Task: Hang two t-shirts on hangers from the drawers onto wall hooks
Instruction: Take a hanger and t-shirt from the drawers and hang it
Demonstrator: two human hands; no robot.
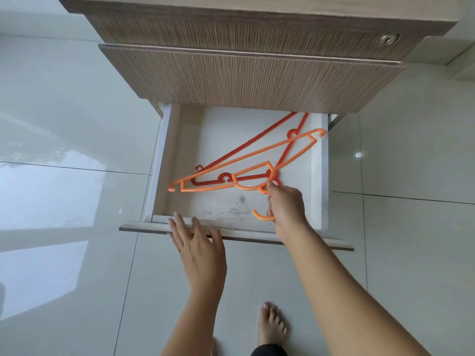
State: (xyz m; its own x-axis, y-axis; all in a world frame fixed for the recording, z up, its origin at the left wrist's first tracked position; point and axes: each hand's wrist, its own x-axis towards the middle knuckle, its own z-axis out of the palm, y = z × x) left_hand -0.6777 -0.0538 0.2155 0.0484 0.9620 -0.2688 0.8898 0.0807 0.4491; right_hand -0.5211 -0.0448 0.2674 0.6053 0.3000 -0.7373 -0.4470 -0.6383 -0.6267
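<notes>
The bottom drawer (164, 160) of a wooden cabinet is pulled out over the floor. Inside lie two plastic hangers, an orange hanger (246, 156) on top and a red hanger (246, 146) under it, both slanting from lower left to upper right. My right hand (285, 204) reaches into the drawer and is closed around the orange hanger's neck, with its hook curling out beside my wrist. My left hand (198, 247) hovers flat with fingers spread at the drawer's front edge (144, 227), holding nothing. No t-shirt is visible.
Two shut wood-grain drawer fronts (252, 78) stack above the open one; the top has a round metal lock (389, 38). Glossy pale floor tiles surround the cabinet. My bare foot (271, 325) stands below the drawer.
</notes>
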